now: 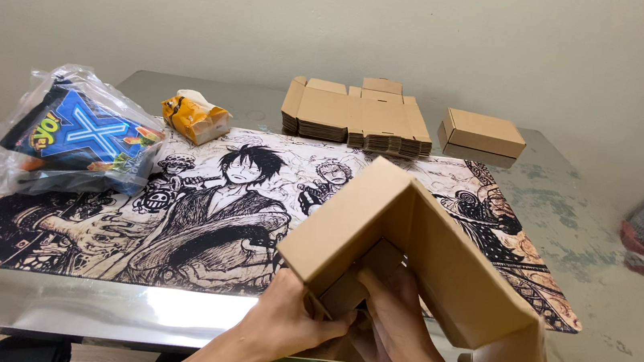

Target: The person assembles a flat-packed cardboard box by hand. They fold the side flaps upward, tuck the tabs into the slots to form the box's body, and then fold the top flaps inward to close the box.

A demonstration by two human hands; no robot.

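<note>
Head view: both hands, left hand [286, 322] and right hand [396, 315], grip a half-folded cardboard box [419, 249] at five o'clock above the illustrated desk mat [197, 215]; flat box blanks [358, 116] lie at twelve o'clock.

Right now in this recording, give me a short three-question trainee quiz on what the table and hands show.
1. True or false: both hands grip the half-folded cardboard box at its inner flaps.
2. Multiple choice: where does the finished closed box sit? A) on the picture mat B) at the far right of the table, beside the flat stack C) inside the plastic bag
3. Fill in: the stack of flat cardboard blanks lies at the ____ edge of the table.

Key: 1 true, the left hand and right hand both hold it. 2 B. 3 far.
</note>
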